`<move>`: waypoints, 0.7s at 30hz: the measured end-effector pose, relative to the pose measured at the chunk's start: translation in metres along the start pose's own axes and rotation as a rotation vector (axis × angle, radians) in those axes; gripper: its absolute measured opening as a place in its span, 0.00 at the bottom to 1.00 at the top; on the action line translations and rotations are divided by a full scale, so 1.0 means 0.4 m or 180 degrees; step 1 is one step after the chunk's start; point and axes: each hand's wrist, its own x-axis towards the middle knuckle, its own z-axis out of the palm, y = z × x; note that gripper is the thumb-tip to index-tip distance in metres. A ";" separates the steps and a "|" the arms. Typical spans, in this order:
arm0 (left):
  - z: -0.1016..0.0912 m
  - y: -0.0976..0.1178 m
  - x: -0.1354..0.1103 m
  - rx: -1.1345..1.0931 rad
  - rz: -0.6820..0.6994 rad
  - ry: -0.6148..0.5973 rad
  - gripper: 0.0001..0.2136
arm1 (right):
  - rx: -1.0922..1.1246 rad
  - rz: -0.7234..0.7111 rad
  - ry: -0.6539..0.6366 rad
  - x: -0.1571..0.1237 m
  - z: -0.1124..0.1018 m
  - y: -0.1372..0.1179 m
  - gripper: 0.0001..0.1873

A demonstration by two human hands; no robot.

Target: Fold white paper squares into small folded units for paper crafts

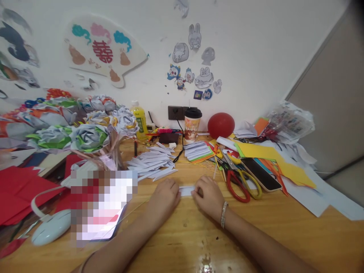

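Note:
A small white strip of paper lies on the wooden table between my two hands. My left hand has its fingers curled on the strip's left end. At the right end, my right hand pinches the paper between thumb and fingers. Just behind my left hand is a loose pile of folded white paper strips. A stack of white, green and orange paper slips sits beyond my right hand. Scissors with red handles and a pair with yellow handles lie to its right.
Paper flowers stand on the left, near a lit tablet-like screen and a white mouse-shaped device. Along the wall are a yellow bottle, a paper cup and a red balloon. A phone lies right.

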 end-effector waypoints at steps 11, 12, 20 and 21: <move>-0.009 -0.030 -0.014 -0.0139 0.0146 0.0167 0.02 | 0.0119 -0.0832 -0.0128 0.004 -0.011 0.037 0.06; -0.008 -0.034 -0.015 -0.0140 0.0358 0.0201 0.03 | -0.0072 -0.1143 -0.0123 0.005 -0.011 0.039 0.04; -0.022 -0.036 -0.022 0.0209 0.1366 0.0078 0.10 | -0.0968 -0.2437 0.0003 0.015 -0.007 0.052 0.09; -0.023 -0.034 -0.022 0.0294 0.1387 0.0087 0.10 | -0.0976 -0.2450 -0.0031 0.016 -0.006 0.052 0.09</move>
